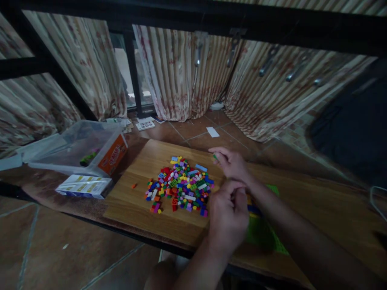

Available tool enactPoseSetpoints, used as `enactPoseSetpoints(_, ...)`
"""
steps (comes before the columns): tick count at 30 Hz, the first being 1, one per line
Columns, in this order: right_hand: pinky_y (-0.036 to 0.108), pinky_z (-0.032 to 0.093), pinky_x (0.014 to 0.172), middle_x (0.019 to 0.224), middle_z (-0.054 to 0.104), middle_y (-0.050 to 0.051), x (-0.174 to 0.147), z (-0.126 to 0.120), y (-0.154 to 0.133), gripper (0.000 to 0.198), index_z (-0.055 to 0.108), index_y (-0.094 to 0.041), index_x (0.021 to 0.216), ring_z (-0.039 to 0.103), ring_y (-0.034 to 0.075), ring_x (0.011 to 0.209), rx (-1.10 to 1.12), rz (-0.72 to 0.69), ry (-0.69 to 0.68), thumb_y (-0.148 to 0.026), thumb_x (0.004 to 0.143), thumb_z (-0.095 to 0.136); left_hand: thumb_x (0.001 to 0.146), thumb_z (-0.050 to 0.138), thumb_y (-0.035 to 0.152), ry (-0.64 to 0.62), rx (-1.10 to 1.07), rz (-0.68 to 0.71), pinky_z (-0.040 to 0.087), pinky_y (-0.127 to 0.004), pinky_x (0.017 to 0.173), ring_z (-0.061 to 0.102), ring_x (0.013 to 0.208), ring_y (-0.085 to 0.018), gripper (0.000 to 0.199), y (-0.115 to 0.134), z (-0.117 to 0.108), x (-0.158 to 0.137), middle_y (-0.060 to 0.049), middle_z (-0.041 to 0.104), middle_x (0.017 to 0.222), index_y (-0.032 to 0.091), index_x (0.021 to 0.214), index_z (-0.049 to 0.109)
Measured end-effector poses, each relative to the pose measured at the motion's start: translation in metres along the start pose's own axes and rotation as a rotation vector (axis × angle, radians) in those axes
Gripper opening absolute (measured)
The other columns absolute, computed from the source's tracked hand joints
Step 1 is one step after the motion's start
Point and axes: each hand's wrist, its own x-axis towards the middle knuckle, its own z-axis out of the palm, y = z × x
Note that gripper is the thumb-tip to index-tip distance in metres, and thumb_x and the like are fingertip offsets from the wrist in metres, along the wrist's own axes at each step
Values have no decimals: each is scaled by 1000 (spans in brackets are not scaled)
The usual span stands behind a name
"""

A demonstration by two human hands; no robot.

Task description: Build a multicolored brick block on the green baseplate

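A heap of small coloured toy bricks [184,185] is spread on the wooden board, mostly to the left of my hands. My right hand [232,164] is beyond my left, over the heap's right side, pinching a small green brick [215,157] between thumb and fingertip. Closer to me, my left hand [228,215] is closed with its fingers curled in; whatever it may hold is hidden. Under my right forearm lies a bright green baseplate [279,241], partly covered by my hand and arm. Some blue and yellow bricks [254,209] show on it.
At the left stand a clear plastic bin [72,137] with an orange label and a white-and-yellow box [84,186]. One orange brick [134,185] lies apart on the wooden board [130,205]. Striped curtains [175,72] hang behind; a white paper [213,132] lies beyond the board.
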Motion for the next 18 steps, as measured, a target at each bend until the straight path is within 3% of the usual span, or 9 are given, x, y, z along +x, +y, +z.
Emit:
enactPoseSetpoints(4,25,50,53,84,67,2,-39,-56,10,28,68,-22,98,62,13,64,448,293,334,-43,86,56,87,53,24,33,0,-108,44,-20,60,57,64,-11,16,-2,-6,7,0,61,70,16,91,66)
enactPoseSetpoints(7,29,57,62,79,67,4,-76,-93,26,26,66,-21,86,64,15,70,628,415,532,-46,85,57,84,55,25,-64,68,-162,46,-21,63,59,68,-12,15,-4,-5,10,0,63,70,16,87,66)
enactPoseSetpoints(10,36,60,77,80,68,4,-110,-112,40,18,66,-22,83,68,18,80,642,439,677,-38,76,70,84,54,25,-164,177,-157,48,-22,63,61,67,-12,17,-8,2,10,0,66,72,17,89,68)
enactPoseSetpoints(13,40,59,81,82,70,2,-136,-112,49,25,65,-22,86,70,19,81,654,452,727,-35,68,76,85,53,27,-213,302,-135,49,-23,64,63,69,-14,19,-12,10,8,-1,69,76,18,91,69)
enactPoseSetpoints(18,34,57,60,82,72,4,-158,-103,59,40,61,-20,101,69,19,67,517,580,608,-47,73,69,87,51,31,-227,541,-96,49,-26,68,65,74,-16,24,-23,19,11,-2,71,83,18,98,68)
